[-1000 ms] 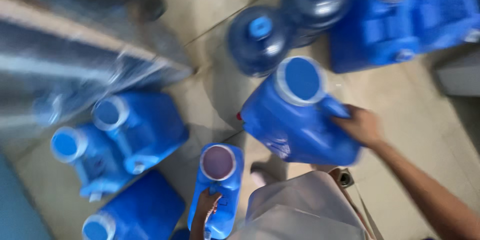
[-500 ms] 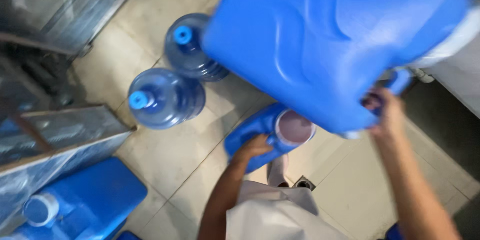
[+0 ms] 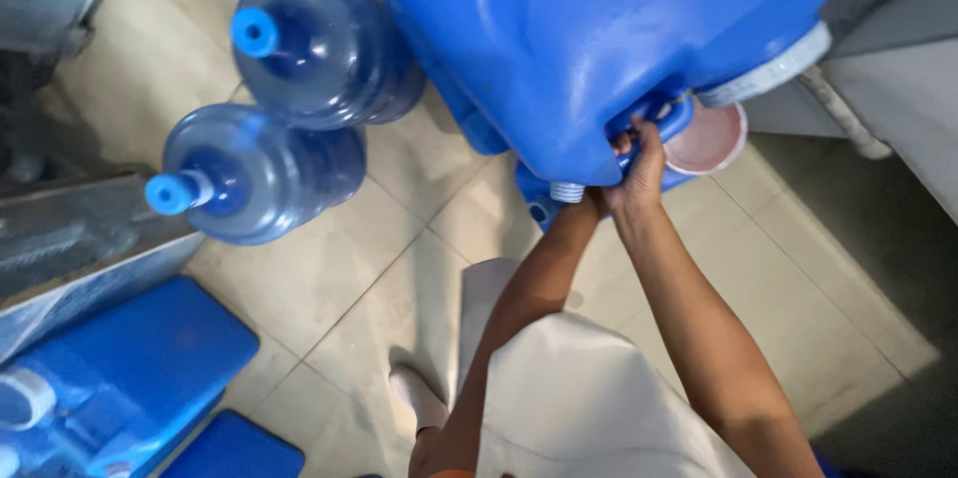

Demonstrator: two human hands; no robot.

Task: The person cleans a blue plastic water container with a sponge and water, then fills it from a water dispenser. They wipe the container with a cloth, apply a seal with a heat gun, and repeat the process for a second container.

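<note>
Hands first: right hand (image 3: 639, 164) grips the raised blue plastic jerrycan's (image 3: 599, 29) handle, left hand's hidden. Two round translucent blue water bottles (image 3: 299, 39) stand on beige floor tiles (image 3: 329, 278).

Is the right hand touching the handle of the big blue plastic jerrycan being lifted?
Touching. The head view shows the right hand with fingers curled around the handle of the big blue plastic jerrycan.
</note>
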